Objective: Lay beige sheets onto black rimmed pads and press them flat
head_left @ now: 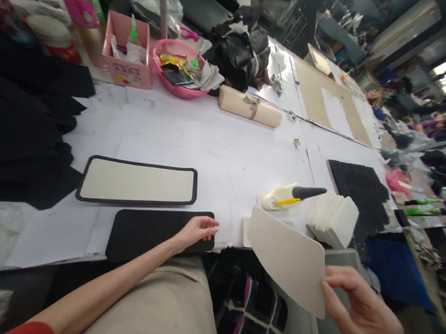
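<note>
My right hand (358, 306) pinches the right end of a thin off-white panel (284, 258) with rounded corners, held tilted at the table's front edge. My left hand (196, 231) lies over the right part of a black panel (151, 232), its fingers loosely curled; nothing shows in them. Behind the black panel lies an off-white panel with a black border (140, 184). Beyond the held panel sit a cream glue container (280, 196) with a dark nozzle and a yellow brush (288, 201). A stack of white pieces (332, 218) stands right of it.
Black material (6, 123) is piled at the left. Along the back are a pink box (128, 55), a pink basket (180, 87), a beige roll (250, 108) and dark scraps (243, 52). Black sheets (358, 194) lie at the right. A grey bin (302, 330) stands below the table edge.
</note>
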Demonstrator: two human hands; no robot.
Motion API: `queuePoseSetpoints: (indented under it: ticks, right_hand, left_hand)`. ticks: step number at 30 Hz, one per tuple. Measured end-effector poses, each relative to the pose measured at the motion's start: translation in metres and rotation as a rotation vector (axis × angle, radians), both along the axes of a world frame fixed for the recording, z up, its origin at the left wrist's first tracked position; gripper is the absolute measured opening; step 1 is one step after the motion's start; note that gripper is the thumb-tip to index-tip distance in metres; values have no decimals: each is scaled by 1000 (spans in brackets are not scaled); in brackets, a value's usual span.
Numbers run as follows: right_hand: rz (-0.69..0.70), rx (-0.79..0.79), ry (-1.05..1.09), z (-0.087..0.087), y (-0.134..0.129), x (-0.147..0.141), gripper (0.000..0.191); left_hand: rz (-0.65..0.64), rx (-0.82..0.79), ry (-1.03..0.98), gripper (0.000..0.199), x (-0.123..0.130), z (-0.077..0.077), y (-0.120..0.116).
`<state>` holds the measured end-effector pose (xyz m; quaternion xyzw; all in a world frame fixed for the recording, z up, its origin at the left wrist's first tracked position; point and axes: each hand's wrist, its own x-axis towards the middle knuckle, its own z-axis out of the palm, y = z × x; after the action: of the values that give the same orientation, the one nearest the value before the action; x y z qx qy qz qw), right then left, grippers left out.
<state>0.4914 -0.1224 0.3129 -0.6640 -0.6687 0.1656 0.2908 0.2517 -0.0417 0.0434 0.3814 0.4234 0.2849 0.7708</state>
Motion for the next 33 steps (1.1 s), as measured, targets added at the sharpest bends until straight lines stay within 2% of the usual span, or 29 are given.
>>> queuePoseSetpoints:
  ticks: [5,10,15,18,21,24,27,33]
  right_hand:
    - [23,-52,176,-2,-3,-17,5]
    - [48,-78,271,-5,-2,-34,5]
    - [34,-134,334,-10,-1,-42,7]
    - [-3,-141,363,-17,0,-39,8]
    - [-59,-158,383,-30,4,-35,10]
    - [-115,-213,393,-50,11,-36,13]
    - [-163,-294,430,-80,20,-44,19]
    - [-254,-440,539,-170,35,-64,36]
  left_hand:
    - [51,-67,-107,48,-27,8,0]
    - [65,-126,-206,41,-50,1,-7]
    - [164,-192,-354,32,-65,-4,-9]
    - [186,-183,-351,32,-75,-6,-12]
    - [220,-168,-235,32,-90,-6,-21]
    - [298,-172,-61,33,-113,-6,-36]
    - [370,-184,55,34,-142,-5,-53]
    - [452,-196,314,37,-190,-2,-82]
